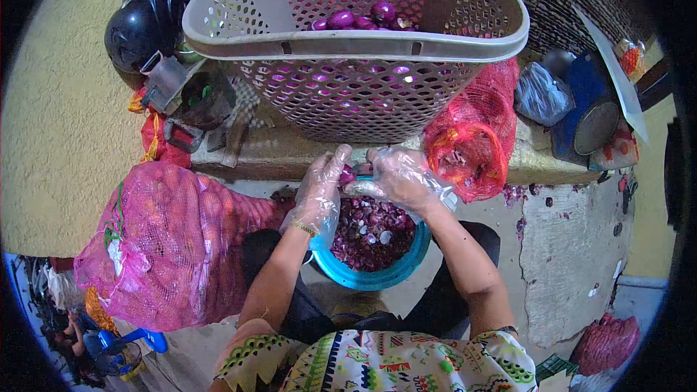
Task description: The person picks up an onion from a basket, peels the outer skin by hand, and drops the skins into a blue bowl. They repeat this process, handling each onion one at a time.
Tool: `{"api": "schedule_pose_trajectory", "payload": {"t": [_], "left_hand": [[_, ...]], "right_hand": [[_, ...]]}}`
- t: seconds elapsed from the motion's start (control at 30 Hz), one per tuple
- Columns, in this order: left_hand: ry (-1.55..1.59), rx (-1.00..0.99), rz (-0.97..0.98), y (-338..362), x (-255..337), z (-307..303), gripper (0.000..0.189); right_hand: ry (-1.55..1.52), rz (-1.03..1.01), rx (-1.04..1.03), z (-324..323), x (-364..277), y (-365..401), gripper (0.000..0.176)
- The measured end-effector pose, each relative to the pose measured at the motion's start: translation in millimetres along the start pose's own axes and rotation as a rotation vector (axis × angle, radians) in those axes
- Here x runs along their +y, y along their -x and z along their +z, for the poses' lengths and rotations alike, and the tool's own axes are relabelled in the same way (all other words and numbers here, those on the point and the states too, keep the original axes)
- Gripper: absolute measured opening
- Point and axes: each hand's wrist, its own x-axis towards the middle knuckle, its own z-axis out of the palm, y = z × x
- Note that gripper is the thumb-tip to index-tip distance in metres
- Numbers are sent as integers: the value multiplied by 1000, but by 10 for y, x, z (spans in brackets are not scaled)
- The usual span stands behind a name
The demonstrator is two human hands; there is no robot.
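The left hand (319, 192) and right hand (403, 178), both gloved, pinched a small red onion (348, 175) above the teal bowl (367, 281) of peels; the loose, slick plastic could let it slip down into the scraps.

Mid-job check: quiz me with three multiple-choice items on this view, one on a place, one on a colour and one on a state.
1. Where do the loose purple onions lie?
A. in the beige perforated plastic basket
B. in a pink mesh sack
C. on the floor

2. What colour is the round plastic bowl of peelings?
A. red
B. teal
C. white

3. What covers the left hand and right hand?
A. nothing
B. clear plastic gloves
C. cloth mitts

Answers:
1. A, they show above the basket's rim.
2. B, its rim is teal.
3. B, thin film wraps both hands.
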Motion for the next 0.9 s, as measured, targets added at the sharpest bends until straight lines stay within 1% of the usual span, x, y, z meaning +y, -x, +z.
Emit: {"api": "schedule_pose_trajectory", "payload": {"t": [0.03,0.13,0.17,0.23,0.33,0.43,0.53,0.57,0.6,0.67,0.7,0.73,0.77,0.83,0.87,0.9], "left_hand": [[-56,11,29,18,22,1,76],[-57,0,61,12,11,0,73],[-57,0,61,24,23,-11,73],[-198,-3,119,114,181,-22,71],[-218,32,149,80,131,-23,68],[-299,68,144,95,178,-34,66],[-308,48,192,54,132,-73,66],[-308,49,193,47,126,-78,66],[-291,48,168,42,131,-79,65],[-274,45,143,36,146,-75,65],[-151,22,84,42,161,-72,61],[-27,-1,25,46,169,-71,58],[-27,1,26,-2,98,-66,58],[218,32,33,-96,-20,-34,53],[218,32,34,-122,-83,-36,53],[270,12,22,-93,-39,-27,51]], "right_hand": [[0,0,0,3,4,0,67],[-3,-22,-1,58,24,15,65],[38,-37,2,101,33,19,64],[78,-52,3,121,23,20,62],[68,-49,39,113,4,18,59],[45,-53,14,168,26,16,62],[45,-68,44,213,40,13,58],[93,-72,-20,203,36,6,59],[140,-75,-84,196,34,1,61],[167,-94,-122,214,26,3,63],[192,-116,-160,230,26,6,65],[127,-161,-140,255,54,20,65],[128,-163,-140,266,66,24,65],[150,-191,-205,271,67,29,65],[150,-191,-205,260,63,32,65],[89,-155,-134,215,38,34,64]]}}
